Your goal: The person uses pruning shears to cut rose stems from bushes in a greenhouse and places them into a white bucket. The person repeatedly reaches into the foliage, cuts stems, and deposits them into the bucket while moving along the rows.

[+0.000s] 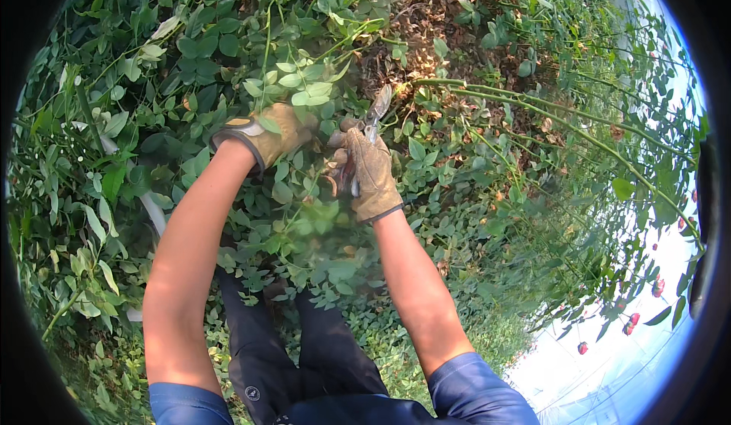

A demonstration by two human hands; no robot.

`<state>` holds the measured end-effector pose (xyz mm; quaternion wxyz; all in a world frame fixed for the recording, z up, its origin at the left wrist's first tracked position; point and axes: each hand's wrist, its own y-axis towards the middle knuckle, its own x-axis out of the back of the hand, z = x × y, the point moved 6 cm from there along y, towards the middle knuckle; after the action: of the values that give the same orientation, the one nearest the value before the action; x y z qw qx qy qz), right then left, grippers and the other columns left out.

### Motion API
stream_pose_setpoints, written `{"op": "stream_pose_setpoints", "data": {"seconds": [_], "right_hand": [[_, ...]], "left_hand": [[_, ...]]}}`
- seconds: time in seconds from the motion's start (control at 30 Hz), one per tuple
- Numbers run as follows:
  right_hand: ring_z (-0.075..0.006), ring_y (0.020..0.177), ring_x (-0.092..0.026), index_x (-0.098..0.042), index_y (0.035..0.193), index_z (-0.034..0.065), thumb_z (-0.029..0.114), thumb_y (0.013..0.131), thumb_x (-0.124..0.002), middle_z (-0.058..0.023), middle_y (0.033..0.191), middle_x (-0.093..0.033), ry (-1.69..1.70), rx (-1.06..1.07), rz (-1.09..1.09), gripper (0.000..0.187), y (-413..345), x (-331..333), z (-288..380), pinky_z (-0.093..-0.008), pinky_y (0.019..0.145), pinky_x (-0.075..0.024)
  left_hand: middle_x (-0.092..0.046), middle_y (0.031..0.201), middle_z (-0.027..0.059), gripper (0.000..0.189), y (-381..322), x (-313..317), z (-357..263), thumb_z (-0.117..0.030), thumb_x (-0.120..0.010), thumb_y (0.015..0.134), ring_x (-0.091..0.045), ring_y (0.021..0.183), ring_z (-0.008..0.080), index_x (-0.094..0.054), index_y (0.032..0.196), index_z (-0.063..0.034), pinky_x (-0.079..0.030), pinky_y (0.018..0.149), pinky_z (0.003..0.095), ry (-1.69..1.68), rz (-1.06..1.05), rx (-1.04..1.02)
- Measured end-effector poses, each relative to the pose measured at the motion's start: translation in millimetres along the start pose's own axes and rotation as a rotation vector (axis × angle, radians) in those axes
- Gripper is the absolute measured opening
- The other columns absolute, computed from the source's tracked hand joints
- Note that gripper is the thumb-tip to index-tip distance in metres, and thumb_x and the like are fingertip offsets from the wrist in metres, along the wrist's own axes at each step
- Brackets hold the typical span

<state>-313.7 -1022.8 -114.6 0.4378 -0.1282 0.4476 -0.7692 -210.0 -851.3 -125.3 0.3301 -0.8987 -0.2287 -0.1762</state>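
Observation:
My right hand (372, 168), in a tan work glove, grips a pair of pruning shears (377, 110). Their metal blades point up and away from me, beside brown withered leaves. To the left, my left hand (280, 137) wears a matching glove and reaches among green leafy stems. Its fingertips are blurred, and leaves partly cover the hand, so whether it holds a stem is unclear. Pale green leaves (311, 85) hang just above it. A small gap separates the two hands.
Long green stems (548, 105) arch to the right from near the shear blades. Dry brown leaves (434, 31) lie beyond the hands. A pale pipe (153, 211) runs through foliage at left. Several red rose blooms (631, 323) hang at the lower right.

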Motion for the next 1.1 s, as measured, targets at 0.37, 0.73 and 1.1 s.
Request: {"op": "stream_pose_setpoints", "data": {"seconds": [0.37,0.73,1.1], "right_hand": [[-0.0196,0.108,-0.070,-0.055,0.143,0.0005,0.004,0.106,-0.056,-0.0106,0.127,-0.070,0.347,0.112,0.076,0.037,34.2,29.9,-44.9,-0.0308,0.092,-0.0585],[-0.0382,0.101,-0.067,-0.063,0.136,0.0084,0.003,0.087,-0.062,-0.0138,0.118,-0.072,-0.285,0.207,0.007,0.049,14.0,25.2,-40.7,-0.0421,0.087,-0.0566],[-0.0339,0.122,-0.062,-0.064,0.133,0.0045,0.012,0.095,-0.063,-0.0106,0.130,-0.070,-0.185,0.331,0.017,0.039,6.2,16.0,-36.3,-0.0430,0.104,-0.0500]], "left_hand": [[-0.075,0.106,0.0182,0.028,55.7,39.4,-136.8,-0.033,-0.059,0.102,-0.072,0.101,0.0384,-0.069,0.115,-0.0106,-0.059,0.086,0.0480,0.146,-0.234,0.015],[-0.072,0.118,0.0190,0.037,193.4,2.4,-131.3,-0.034,-0.055,0.102,-0.071,0.111,0.0367,-0.067,0.125,-0.0070,-0.057,0.094,0.0483,0.318,0.006,-0.072],[-0.075,0.113,0.0215,0.029,260.2,-51.2,-88.4,-0.020,-0.061,0.093,-0.075,0.103,0.0350,-0.077,0.112,-0.0045,-0.059,0.089,0.0447,0.207,-0.039,0.065]]}}
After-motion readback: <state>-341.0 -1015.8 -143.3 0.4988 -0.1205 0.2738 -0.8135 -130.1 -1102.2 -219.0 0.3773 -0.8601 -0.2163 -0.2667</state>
